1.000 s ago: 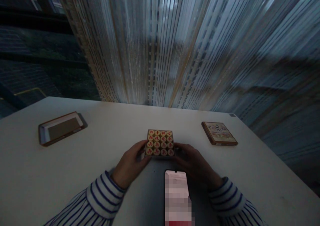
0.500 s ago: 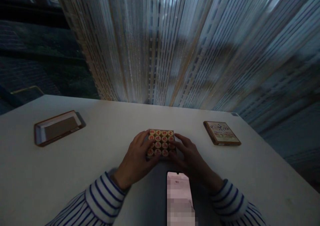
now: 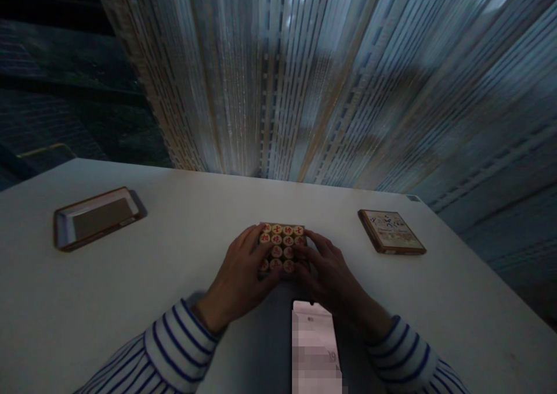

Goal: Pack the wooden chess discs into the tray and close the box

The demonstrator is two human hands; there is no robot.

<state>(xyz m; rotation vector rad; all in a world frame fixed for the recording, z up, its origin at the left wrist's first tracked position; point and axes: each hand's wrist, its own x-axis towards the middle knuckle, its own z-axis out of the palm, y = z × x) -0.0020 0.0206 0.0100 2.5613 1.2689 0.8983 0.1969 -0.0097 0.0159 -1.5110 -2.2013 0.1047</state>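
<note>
A small square box of Chinese chess pieces [image 3: 282, 246] lies on the table in front of me. Its round pieces sit in even rows, with red characters facing up. My left hand [image 3: 243, 269] grips the box along its left side, the thumb near the front corner. From the right, my right hand [image 3: 328, 269] holds the opposite side, fingertips over the rightmost pieces. Both hands cover some pieces along the edges. Just below the box, a phone [image 3: 315, 342] with a lit pinkish screen lies between my forearms.
On the white table [image 3: 195, 208], an open shallow box part [image 3: 98, 217] with a pale inside lies at the left. A flat printed box lid [image 3: 394, 231] rests at the right. Behind the table's far edge hangs a string curtain [image 3: 270, 80], beside a dark window.
My view has shifted slightly, so the things on the table sit a little differently in the picture. Both hands keep their hold on the box of pieces.
</note>
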